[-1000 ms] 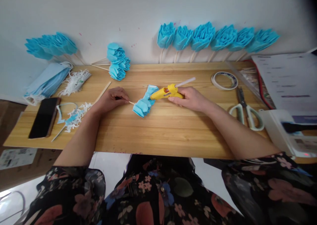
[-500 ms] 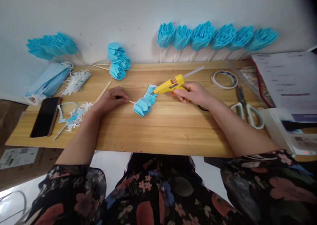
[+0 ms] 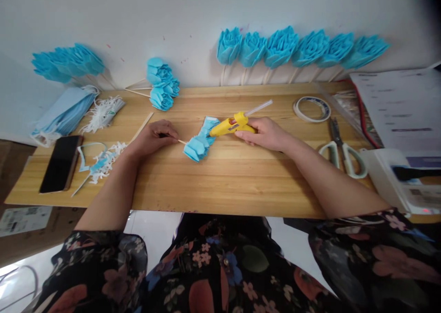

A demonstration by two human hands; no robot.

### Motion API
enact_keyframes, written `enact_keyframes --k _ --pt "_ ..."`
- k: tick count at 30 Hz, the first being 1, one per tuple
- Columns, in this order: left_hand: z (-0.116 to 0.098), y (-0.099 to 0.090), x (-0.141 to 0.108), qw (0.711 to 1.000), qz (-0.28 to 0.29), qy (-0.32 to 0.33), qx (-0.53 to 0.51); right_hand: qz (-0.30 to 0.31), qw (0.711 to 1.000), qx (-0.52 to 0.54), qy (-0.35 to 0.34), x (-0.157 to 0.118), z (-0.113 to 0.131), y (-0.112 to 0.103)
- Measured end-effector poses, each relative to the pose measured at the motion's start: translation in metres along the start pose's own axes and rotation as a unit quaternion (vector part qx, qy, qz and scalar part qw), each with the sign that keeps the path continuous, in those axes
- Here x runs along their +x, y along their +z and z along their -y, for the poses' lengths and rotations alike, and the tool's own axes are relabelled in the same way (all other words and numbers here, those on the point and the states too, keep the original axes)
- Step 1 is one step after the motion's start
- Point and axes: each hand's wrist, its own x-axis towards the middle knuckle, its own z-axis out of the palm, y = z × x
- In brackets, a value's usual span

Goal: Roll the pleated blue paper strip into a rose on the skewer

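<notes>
My left hand (image 3: 161, 136) pinches a thin wooden stick (image 3: 182, 142). On the stick's far end is a blue flower (image 3: 199, 148) of layered petals, lying on its side just above or on the table. A flat strip of blue material (image 3: 210, 124) runs from the flower toward the back. My right hand (image 3: 263, 132) is wrapped around the handle of a yellow glue gun (image 3: 228, 126), with a clear glue stick (image 3: 259, 106) poking out of its rear. The gun's nozzle points left and meets the blue material beside the flower; its very tip is hidden.
Finished blue flowers (image 3: 282, 47) lean on the wall at the back right, others (image 3: 69, 61) at the left. Face masks (image 3: 65, 113), a phone (image 3: 61, 164) and white scraps (image 3: 103, 161) lie left. A tape roll (image 3: 312, 109) and scissors (image 3: 341, 150) lie right.
My right hand has shifted slightly left and the glue gun has turned, its nozzle now down against the blue material. My left hand still holds the stick, almost unmoved.
</notes>
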Motion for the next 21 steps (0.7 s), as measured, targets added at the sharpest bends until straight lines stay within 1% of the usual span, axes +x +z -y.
enact_keyframes --k 4,7,12,21 --pt "0.0 0.0 0.0 1.0 -0.004 -0.003 -0.002 0.009 0.997 0.067 0.029 0.0 0.001 -0.001" --pt "-0.001 0.001 0.0 1.0 -0.006 -0.002 -0.004 0.012 0.993 0.117 0.031 -0.001 0.004 -0.006" --pt "-0.001 0.001 0.0 1.0 -0.008 0.0 -0.004 0.04 0.992 0.117 0.029 -0.004 0.007 -0.014" --pt "-0.001 0.001 0.0 1.0 -0.001 -0.01 -0.004 0.04 0.992 0.107 0.048 -0.004 0.0 -0.017"
